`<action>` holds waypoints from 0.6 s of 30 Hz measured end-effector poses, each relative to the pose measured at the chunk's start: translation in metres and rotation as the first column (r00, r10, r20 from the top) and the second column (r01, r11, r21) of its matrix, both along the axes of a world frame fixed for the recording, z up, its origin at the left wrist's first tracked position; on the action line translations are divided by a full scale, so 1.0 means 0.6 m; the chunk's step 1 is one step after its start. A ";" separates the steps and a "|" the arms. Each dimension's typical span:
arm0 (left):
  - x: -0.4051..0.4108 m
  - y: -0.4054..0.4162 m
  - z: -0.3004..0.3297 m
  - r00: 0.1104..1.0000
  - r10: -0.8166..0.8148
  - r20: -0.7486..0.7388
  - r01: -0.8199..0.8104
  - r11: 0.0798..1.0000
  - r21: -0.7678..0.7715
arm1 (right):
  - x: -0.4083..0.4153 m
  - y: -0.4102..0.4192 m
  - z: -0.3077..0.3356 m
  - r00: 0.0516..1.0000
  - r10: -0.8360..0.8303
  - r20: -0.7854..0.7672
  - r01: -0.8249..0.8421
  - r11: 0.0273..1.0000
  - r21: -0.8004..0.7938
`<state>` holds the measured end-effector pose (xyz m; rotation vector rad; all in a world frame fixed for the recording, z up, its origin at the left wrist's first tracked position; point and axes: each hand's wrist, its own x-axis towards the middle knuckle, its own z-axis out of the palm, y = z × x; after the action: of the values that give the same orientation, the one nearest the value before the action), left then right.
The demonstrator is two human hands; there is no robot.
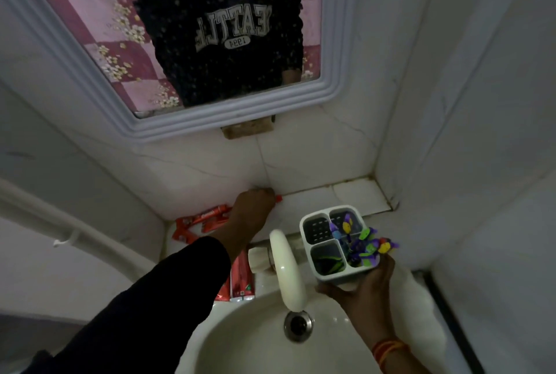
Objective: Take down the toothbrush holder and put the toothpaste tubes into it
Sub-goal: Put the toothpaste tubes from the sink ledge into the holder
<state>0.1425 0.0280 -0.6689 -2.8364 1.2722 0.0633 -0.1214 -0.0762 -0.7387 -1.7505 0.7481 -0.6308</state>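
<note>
My right hand [365, 286] grips the white toothbrush holder [326, 245] from below, above the right side of the sink. The holder has three compartments, and colourful toothbrushes [365, 245] stand in the right one. My left hand [251, 209] reaches to the ledge at the back wall, its fingers closed around a red toothpaste tube whose cap [279, 198] pokes out on the right. More red toothpaste tubes [204, 218] lie on the ledge left of that hand. Another red tube [239, 280] lies on the sink's rim below my forearm.
A white curved tap [287, 268] arches over the sink basin [246, 340] and its drain [298, 325]. A framed mirror [186, 57] hangs on the tiled wall above. A white pipe [45, 217] runs along the left wall. The tiled ledge [346, 196] continues to the right corner.
</note>
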 end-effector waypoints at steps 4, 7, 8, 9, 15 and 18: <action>0.001 -0.007 0.014 0.997 0.002 -0.083 -0.004 1.000 -0.019 | -0.007 -0.011 -0.010 0.999 0.016 -0.045 -0.012 0.996 0.083; -0.003 -0.028 0.056 0.994 -0.016 -0.110 0.003 0.994 -0.112 | -0.010 -0.014 -0.006 0.997 0.029 -0.069 -0.024 0.997 0.074; -0.007 -0.037 0.075 0.992 -0.041 -0.121 0.024 0.991 -0.135 | -0.011 -0.015 -0.004 0.997 0.027 -0.071 -0.022 0.997 0.078; -0.013 -0.048 0.098 0.989 -0.069 -0.134 0.051 0.990 -0.134 | -0.012 -0.016 -0.003 0.997 0.028 -0.072 -0.021 0.996 0.088; -0.073 -0.113 0.265 0.963 -0.218 -0.159 0.237 0.965 0.112 | -0.015 -0.018 0.003 0.997 0.063 -0.046 -0.059 0.994 0.091; -0.120 -0.143 0.295 0.956 -0.268 -0.122 0.291 0.923 0.252 | -0.016 -0.018 0.007 0.995 0.099 -0.027 -0.096 0.990 0.107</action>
<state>0.0703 -0.0581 -0.4918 -2.4256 1.5411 0.3259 -0.1311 -0.0871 -0.7346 -1.6924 0.7013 -0.4889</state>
